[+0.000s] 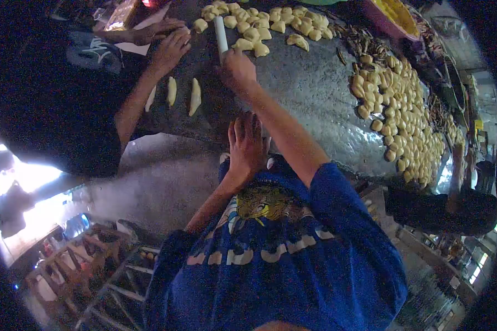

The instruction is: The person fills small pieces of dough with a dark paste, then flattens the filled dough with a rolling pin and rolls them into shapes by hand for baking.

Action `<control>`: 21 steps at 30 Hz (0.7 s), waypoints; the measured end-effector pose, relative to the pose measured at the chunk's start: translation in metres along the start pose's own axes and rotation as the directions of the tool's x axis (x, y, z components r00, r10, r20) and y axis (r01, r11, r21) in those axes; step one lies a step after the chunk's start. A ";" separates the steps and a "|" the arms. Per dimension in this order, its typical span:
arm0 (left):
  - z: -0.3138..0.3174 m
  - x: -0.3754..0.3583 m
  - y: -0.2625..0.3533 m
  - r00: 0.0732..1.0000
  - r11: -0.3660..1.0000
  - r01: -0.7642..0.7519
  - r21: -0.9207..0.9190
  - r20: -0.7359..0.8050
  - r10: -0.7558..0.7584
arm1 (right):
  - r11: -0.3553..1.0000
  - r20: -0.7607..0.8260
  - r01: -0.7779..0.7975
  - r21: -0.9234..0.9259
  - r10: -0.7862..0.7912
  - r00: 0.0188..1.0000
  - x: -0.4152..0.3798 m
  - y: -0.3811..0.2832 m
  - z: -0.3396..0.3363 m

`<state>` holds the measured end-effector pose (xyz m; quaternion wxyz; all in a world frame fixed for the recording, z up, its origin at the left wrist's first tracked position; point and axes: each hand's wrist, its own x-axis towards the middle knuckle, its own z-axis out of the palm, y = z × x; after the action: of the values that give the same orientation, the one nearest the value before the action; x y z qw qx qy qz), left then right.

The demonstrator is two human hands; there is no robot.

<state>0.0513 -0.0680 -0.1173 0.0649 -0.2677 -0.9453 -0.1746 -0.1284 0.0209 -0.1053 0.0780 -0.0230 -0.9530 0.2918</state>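
My right hand [238, 71] is closed around one end of a slim white rolling pin [221, 34], which points away from me over the dark worktop [303, 83]. Near the front edge of the worktop, my left hand [247, 144] lies with its fingers stretched out; what is under its fingertips is hard to see. Left of my hands are several rolled dough strips [195, 97]. Cut dough pieces [251, 34] are heaped beyond the rolling pin, and one dough piece [297, 42] lies a little apart to their right.
Many round dough balls [403, 116] cover the right side of the worktop, beside dark, stick-like bits [364, 43]. A tub with yellow contents [395, 19] stands at the back right. Another person's hands [171, 49] reach in from the left. A wooden rack [77, 265] stands lower left.
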 end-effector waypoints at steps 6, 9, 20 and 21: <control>-0.014 0.001 -0.001 0.998 0.997 0.054 -0.054 0.030 -0.052 | 0.978 0.297 -0.197 0.073 0.167 0.940 -0.047 0.041 -0.099; -0.043 0.011 -0.007 0.996 0.993 0.023 -0.117 -0.087 -0.034 | 0.989 0.247 -0.093 0.115 0.062 0.967 -0.121 0.074 -0.153; -0.031 0.051 -0.044 0.913 0.920 -0.390 0.036 0.142 0.382 | 0.948 0.256 0.239 -0.211 -0.182 0.949 -0.184 0.081 -0.148; -0.027 0.051 -0.045 0.916 0.925 -0.379 -0.019 0.137 0.378 | 0.948 0.232 0.213 -0.236 -0.158 0.960 -0.184 0.081 -0.144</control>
<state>-0.0154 -0.0891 -0.0948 0.0330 -0.4566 -0.8786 -0.1360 0.0767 0.1513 -0.0581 0.0007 0.0883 -0.9837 0.1568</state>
